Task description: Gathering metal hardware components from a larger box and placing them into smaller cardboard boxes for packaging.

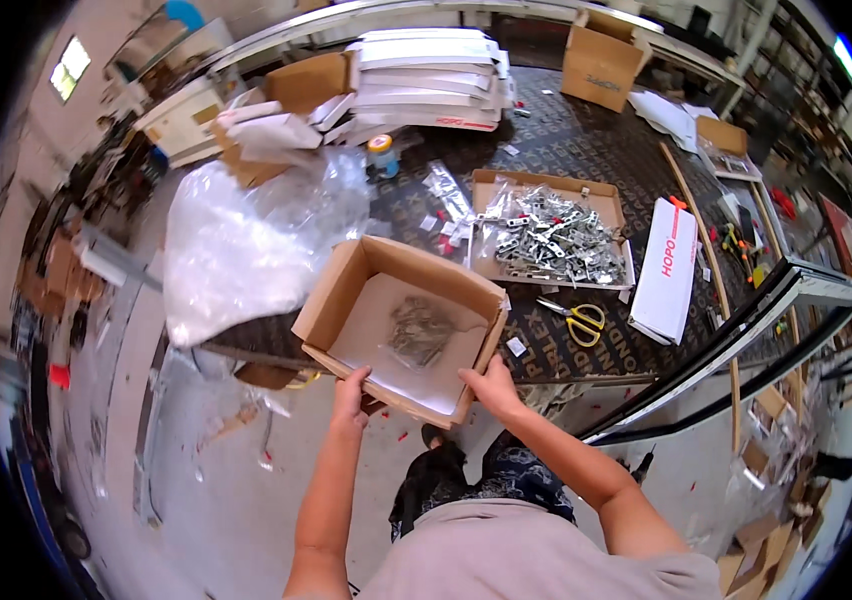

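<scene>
Between my hands is an uncovered cardboard box (346,265), tilted at the near edge of the dark table. A clear plastic bag of small metal parts (420,333) lies on its pale bottom. My left hand (351,398) grips the near left corner of the box. On the near right side, my right hand (493,388) holds the box wall, thumb toward the rim. The fingers beneath are partly hidden. To the right of the box lie scissors with yellow handles (586,322). Beyond them a shallow carton (601,187) holds a heap of metal hardware pieces (556,235).
A large clear plastic bag (236,250) covers the table's left side. White flat cartons (426,75) are stacked at the back, beside a small jar (382,157). A white box (666,270) lies right of the scissors. A black-and-silver frame (726,370) juts over the table's right edge.
</scene>
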The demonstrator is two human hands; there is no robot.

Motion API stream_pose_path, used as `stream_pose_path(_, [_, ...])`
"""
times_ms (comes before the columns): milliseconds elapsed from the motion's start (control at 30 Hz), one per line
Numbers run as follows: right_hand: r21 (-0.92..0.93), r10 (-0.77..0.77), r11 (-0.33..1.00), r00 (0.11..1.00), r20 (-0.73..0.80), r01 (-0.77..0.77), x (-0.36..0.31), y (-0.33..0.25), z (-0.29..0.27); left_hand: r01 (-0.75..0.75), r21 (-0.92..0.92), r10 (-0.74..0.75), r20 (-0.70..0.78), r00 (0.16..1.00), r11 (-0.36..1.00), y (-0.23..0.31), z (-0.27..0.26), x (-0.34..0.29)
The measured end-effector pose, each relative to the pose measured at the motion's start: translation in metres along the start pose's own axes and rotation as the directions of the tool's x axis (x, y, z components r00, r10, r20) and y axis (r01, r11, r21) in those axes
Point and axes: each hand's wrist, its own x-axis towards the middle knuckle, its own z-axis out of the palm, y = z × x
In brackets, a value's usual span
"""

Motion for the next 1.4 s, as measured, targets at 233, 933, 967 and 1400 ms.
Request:
stream_pose_path(233, [0.156, 0.037, 0.986, 0.982, 0.184, -0.066, 0.034, -0.036, -0.022, -0.329, 0.228, 0.343, -0.022, 0.939, 0.917, 0.095, -0.013, 0.066])
stream_pose_path(933, [-0.627, -0.210, 0.687, 0.725, -0.656, -0.368, 0.242, 0.035, -0.291, -0.269, 0.958, 0.348, 0.219, 0.912, 0.102, 0.127, 0.313, 0.293])
stream_pose_path(967, [-0.640, -0.276, 0.694, 0.698, -0.661, -0.331, 0.240, 0.043, -0.295, -0.231, 0.965, 0.466, 0.148, 0.872, 0.125, 0.135, 0.317, 0.294])
stream_pose_path(1400, [-0.544, -0.211, 0.812, 0.762, -0.612, -0.212, 0.283, 0.045, -0.320, -0.170, 0.947, -0.283, 0.248, 0.926, 0.274, 0.127, 0.311, 0.284])
